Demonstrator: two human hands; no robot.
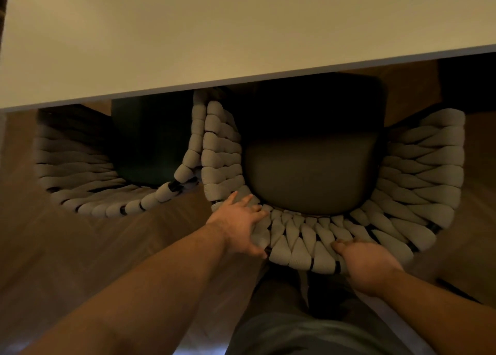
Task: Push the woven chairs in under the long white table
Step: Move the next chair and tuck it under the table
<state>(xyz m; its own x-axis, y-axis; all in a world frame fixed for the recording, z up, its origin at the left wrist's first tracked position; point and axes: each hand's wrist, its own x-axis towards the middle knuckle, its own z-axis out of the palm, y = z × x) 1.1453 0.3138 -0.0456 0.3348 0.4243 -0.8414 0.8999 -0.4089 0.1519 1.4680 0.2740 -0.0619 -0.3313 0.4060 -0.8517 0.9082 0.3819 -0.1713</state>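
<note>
Pushing right chair (418, 177) under table (214, 32).
Left hand (237, 227) splayed, right hand (369, 264) curled, the 2 clamped on its back; next, shove straight far (left chair (80, 167) just beside).

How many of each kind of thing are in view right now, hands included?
Grey rope-woven chairs with dark seats: 2 (left chair, right chair)
Long white table: 1
Bare hands, both on the right chair's back: 2 (left hand, right hand)
Total: 5
</note>
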